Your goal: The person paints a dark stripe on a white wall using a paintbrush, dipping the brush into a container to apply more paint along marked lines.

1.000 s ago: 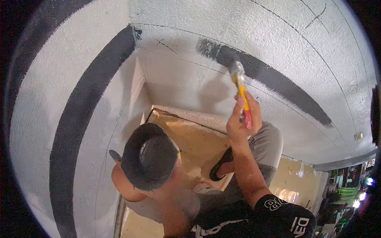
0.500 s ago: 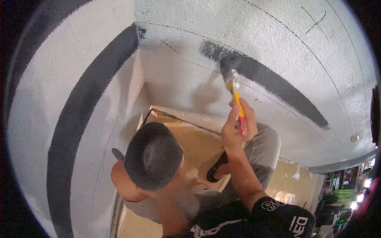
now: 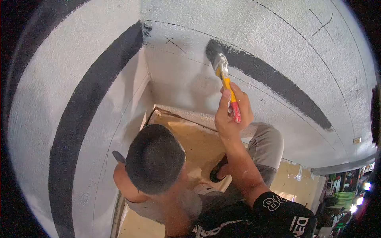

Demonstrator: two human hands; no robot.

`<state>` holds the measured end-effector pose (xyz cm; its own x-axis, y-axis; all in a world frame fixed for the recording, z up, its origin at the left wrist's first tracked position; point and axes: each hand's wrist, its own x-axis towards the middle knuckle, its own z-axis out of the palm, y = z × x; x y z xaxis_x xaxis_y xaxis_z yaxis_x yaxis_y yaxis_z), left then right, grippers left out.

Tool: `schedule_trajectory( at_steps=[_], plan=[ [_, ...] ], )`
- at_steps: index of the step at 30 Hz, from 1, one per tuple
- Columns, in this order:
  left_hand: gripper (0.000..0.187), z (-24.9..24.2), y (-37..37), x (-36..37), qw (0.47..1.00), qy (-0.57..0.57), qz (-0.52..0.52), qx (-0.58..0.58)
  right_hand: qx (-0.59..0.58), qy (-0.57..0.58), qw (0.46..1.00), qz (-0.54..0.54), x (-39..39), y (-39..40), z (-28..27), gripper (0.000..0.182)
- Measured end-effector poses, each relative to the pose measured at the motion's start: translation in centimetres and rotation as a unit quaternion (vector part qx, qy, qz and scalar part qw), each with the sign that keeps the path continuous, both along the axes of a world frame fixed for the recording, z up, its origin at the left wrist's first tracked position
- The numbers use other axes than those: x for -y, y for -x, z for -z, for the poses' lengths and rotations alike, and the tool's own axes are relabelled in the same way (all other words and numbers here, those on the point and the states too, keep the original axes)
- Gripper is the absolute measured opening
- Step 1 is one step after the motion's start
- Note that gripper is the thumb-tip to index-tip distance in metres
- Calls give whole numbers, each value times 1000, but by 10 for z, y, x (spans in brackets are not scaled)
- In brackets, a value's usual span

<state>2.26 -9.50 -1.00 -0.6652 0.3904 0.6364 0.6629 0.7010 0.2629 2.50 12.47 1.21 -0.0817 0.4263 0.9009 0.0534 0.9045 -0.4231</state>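
Note:
My right hand grips a paintbrush by its yellow and red handle. Dark, paint-loaded bristles press on the pale textured wall, at the left end of a dark grey painted band. Lower left, a round dark paint pot is seen from above, its inside dark. My left hand is against the pot's near left side and appears to hold it, most of its fingers hidden underneath. A small grey tip shows beside the pot.
Another dark curved band runs down the left wall up to the corner. Thin pencil lines and an X mark show on the right wall. Tan sheeting covers the floor under my bent leg. Cluttered items stand far right.
The brush and my right hand have moved left and slightly up along the band, to its left end. The pot has stayed about level beside my left hand.

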Motion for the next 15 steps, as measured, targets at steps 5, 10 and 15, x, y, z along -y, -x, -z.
schedule_trajectory(
  at_steps=[5, 10, 15],
  plan=[
    [88, 4, -4, -3, 1000, 2, -10, 7, 46, 21, 996, 74, -16, -37, 4, 22],
    [76, 21, -12, -9, 988, -124, -5, 88, 47, 86, 992, 76, -6, -76, 5, 21],
    [87, 1, -4, -3, 998, -43, 24, 30, 52, 72, 993, 81, 7, -79, -2, 20]
  ],
)
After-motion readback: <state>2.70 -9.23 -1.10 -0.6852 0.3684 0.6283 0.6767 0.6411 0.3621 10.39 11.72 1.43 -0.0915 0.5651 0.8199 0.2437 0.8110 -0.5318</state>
